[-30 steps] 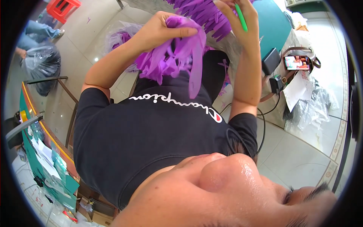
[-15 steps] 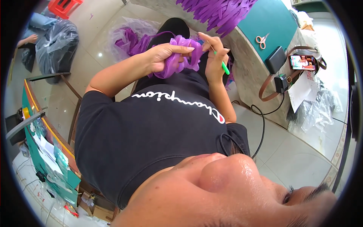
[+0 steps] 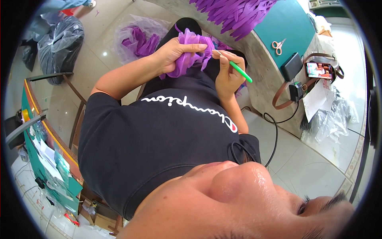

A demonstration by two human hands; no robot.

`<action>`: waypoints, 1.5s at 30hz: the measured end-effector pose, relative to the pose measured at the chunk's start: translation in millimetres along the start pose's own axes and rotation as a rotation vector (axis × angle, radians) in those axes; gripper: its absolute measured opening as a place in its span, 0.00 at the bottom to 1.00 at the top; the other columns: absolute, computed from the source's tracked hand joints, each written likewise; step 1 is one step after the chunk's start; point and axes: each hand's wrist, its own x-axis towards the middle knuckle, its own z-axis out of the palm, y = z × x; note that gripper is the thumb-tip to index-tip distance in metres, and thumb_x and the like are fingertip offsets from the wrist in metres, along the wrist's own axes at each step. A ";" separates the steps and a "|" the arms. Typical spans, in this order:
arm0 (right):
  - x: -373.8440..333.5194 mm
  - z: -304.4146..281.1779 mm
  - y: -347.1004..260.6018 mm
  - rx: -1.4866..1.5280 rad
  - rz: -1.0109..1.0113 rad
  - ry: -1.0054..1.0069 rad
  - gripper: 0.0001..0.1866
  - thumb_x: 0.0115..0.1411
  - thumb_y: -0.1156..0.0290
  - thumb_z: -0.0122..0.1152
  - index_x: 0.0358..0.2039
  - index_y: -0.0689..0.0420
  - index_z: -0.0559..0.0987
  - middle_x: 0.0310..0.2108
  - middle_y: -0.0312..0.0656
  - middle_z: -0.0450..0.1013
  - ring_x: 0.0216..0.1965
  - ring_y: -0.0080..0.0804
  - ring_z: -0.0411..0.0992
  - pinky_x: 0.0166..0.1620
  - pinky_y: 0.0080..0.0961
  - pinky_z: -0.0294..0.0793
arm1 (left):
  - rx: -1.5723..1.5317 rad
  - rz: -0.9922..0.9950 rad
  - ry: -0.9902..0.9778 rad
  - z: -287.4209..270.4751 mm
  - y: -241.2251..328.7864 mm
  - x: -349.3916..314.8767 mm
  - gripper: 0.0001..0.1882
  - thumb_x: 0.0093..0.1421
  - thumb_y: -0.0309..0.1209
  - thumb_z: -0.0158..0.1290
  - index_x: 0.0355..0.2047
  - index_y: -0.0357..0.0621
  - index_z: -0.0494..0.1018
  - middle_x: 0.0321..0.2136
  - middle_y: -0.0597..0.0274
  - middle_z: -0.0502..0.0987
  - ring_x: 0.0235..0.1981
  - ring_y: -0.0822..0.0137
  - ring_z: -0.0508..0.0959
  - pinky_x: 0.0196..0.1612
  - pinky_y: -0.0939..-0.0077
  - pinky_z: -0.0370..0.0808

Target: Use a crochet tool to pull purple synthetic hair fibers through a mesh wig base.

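A bunched, ruffled purple ribbon loop (image 3: 181, 67) is pinched in my left hand (image 3: 172, 55), whose thumb presses along its upper part. My right hand (image 3: 230, 73) grips a slim green-handled crochet hook (image 3: 241, 71) between thumb and fingers. The hook's thin metal end points left, at the ribbon's right edge; whether its tip passes through the ribbon is too small to tell. Both hands are above my lap, close together.
To the right, a table with a teal mat (image 3: 274, 20) bears purple strips (image 3: 234, 16), scissors (image 3: 278, 46), a black case (image 3: 291, 66) and a phone (image 3: 319, 70). A clear bag of purple material (image 3: 141, 42) lies beyond my left hand. A dark bag (image 3: 61, 49) stands far left.
My right hand has turned, and the green handle now slants out to the lower right. Its raised fingers have closed round the hook. At far left, a person's blue clothing has shifted.
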 end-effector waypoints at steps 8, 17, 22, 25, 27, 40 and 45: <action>1.2 1.5 7.5 -0.088 0.009 -0.040 0.06 0.61 0.76 0.55 0.36 0.66 0.71 0.35 0.49 0.74 0.36 0.33 0.76 0.42 0.25 0.76 | 0.090 0.271 0.030 0.9 -3.2 -0.4 0.08 0.56 0.28 0.59 0.35 0.40 0.74 0.28 0.66 0.76 0.28 0.77 0.76 0.29 0.82 0.72; 7.4 3.8 9.9 -0.477 -0.194 -0.127 0.04 0.59 0.78 0.58 0.31 0.65 0.74 0.34 0.51 0.76 0.36 0.34 0.77 0.43 0.25 0.75 | 0.585 0.614 0.119 -5.6 -4.8 1.1 0.05 0.55 0.26 0.59 0.29 0.38 0.76 0.24 0.68 0.75 0.26 0.81 0.73 0.28 0.83 0.69; 24.8 -9.2 34.6 -0.528 -0.419 0.077 0.03 0.59 0.82 0.53 0.30 0.66 0.74 0.34 0.51 0.77 0.37 0.37 0.77 0.42 0.26 0.76 | 0.435 0.550 0.105 -13.3 -8.2 18.2 0.05 0.53 0.24 0.60 0.30 0.37 0.75 0.24 0.66 0.76 0.26 0.78 0.75 0.31 0.81 0.72; 45.2 -41.2 32.7 -0.609 -0.489 0.362 0.04 0.60 0.78 0.54 0.30 0.65 0.75 0.31 0.49 0.77 0.36 0.37 0.77 0.39 0.26 0.76 | 0.259 0.391 0.169 -26.5 -3.4 25.2 0.07 0.50 0.24 0.61 0.29 0.35 0.76 0.27 0.59 0.78 0.26 0.69 0.78 0.36 0.76 0.76; 51.6 -62.7 23.0 -0.618 -0.507 0.477 0.05 0.61 0.77 0.55 0.29 0.65 0.75 0.29 0.48 0.77 0.35 0.36 0.77 0.38 0.27 0.76 | 0.177 0.347 0.209 -46.9 9.3 32.4 0.08 0.50 0.24 0.61 0.30 0.36 0.76 0.27 0.60 0.78 0.27 0.69 0.78 0.36 0.76 0.76; 70.5 -0.8 -16.2 -0.513 -0.550 -0.374 0.14 0.48 0.79 0.65 0.38 0.60 0.78 0.40 0.46 0.76 0.34 0.35 0.77 0.37 0.25 0.75 | 0.035 0.221 -0.033 -21.4 37.7 -4.5 0.08 0.52 0.29 0.62 0.29 0.42 0.74 0.21 0.71 0.71 0.21 0.80 0.70 0.25 0.85 0.68; 102.0 27.1 -10.7 -0.296 -0.610 -0.513 0.10 0.45 0.83 0.62 0.31 0.61 0.79 0.31 0.44 0.76 0.31 0.32 0.77 0.33 0.24 0.75 | 0.064 0.193 0.023 -7.6 39.3 -15.7 0.11 0.59 0.38 0.54 0.32 0.43 0.73 0.24 0.69 0.72 0.25 0.79 0.70 0.29 0.86 0.66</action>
